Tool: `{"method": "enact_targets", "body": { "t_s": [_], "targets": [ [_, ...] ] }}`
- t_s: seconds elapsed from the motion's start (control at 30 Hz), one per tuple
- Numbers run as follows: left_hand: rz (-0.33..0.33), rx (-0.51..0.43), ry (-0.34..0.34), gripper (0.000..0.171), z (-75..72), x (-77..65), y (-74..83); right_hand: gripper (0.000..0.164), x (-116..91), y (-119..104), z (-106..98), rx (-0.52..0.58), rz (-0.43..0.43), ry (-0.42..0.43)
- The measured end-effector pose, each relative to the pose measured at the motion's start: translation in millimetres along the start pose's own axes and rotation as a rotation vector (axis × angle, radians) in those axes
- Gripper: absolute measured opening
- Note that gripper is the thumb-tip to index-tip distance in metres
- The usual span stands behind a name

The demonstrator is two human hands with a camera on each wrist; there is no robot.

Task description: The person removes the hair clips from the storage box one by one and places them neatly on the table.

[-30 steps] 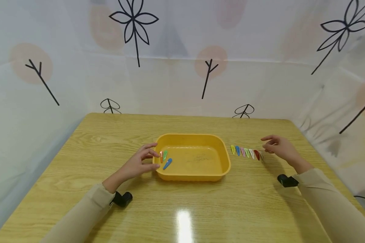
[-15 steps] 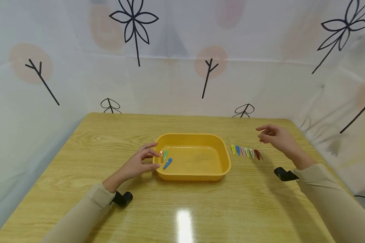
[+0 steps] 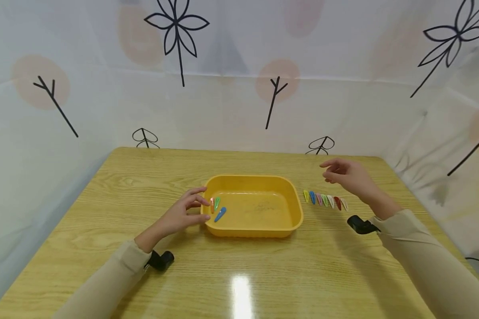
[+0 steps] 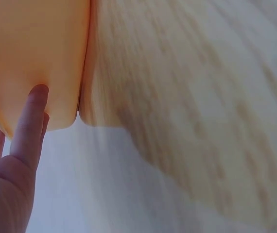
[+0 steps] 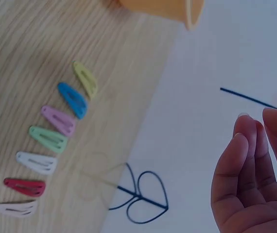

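A yellow tray (image 3: 255, 233) stands mid-table. My left hand (image 3: 177, 217) rests at its left end, fingertips on the rim; in the left wrist view, a finger (image 4: 29, 131) touches the tray's outer wall. Orange (image 3: 212, 204), green (image 3: 217, 204) and blue (image 3: 220, 214) hair clips lie inside by that hand. Right of the tray several hair clips form a row, from a yellow clip (image 3: 306, 196) to a red clip (image 3: 337, 203) and a pale clip (image 3: 345, 204). My right hand (image 3: 349, 177) hovers beyond the row, fingers loosely bent, nothing showing between them (image 5: 250, 170).
The wooden table (image 3: 223, 266) reaches back to a white patterned cloth (image 3: 231, 106) hanging behind it and at both sides. A black wrist camera (image 3: 159, 261) is on the left sleeve, another black camera (image 3: 361, 225) on the right.
My right hand has lifted from the row's right end and moved left and away from me, uncovering the pale clip. The left hand, the tray and the clips stay put.
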State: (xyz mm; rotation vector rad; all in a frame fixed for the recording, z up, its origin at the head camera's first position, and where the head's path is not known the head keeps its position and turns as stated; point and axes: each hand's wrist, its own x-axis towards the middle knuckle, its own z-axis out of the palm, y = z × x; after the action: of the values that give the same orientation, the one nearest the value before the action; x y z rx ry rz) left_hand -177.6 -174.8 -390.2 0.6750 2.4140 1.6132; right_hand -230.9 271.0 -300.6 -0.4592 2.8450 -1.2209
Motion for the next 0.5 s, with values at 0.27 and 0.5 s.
{"method": "enact_targets", "body": {
  "t_s": [0.27, 0.5],
  "targets": [
    [0.003, 0.004, 0.005, 0.030, -0.6, -0.5, -1.9, 0.028, 14, -21, 14, 0.007, -0.057, -0.054],
    [0.009, -0.002, 0.003, 0.030, -1.0, -1.0, -1.3, 0.025, 24, -35, 29, 0.034, -0.084, -0.099]
  ]
}}
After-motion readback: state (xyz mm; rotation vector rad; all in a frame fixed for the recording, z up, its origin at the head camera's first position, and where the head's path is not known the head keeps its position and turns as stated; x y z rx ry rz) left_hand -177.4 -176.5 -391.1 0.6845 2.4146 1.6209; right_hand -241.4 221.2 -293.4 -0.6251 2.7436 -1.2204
